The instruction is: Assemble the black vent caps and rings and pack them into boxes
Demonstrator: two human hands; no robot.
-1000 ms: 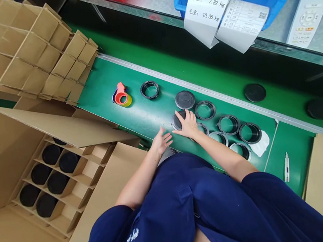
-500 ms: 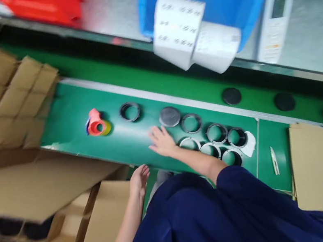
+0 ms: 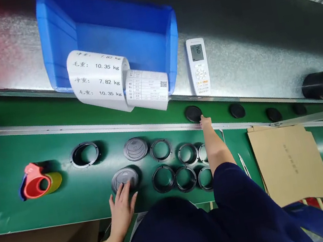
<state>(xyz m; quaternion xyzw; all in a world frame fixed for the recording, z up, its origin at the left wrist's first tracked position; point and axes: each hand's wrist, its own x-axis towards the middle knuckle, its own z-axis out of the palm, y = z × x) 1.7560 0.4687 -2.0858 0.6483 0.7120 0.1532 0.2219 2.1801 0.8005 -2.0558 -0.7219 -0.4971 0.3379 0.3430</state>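
My left hand has its fingers spread, the tips resting on a grey round louvred vent that lies on the green bench. Another grey vent lies just behind it. My right hand reaches over the bench's pale rail to the green strip behind, its fingers closed at the near right edge of a black disc; the fingertips are partly hidden. Between my arms lie several black rings, among them a front ring and a back ring. A lone black ring lies farther left.
Tape rolls in a red holder stand at left. More black discs lie along the strip. A knife and cardboard sheets are at right. Above, the metal shelf holds a blue bin, label rolls, a remote and a black cylinder.
The view has swung right. My right hand has gone from beside a grey vent to a disc on the back strip. My left hand has come up from the bench edge onto a grey vent.
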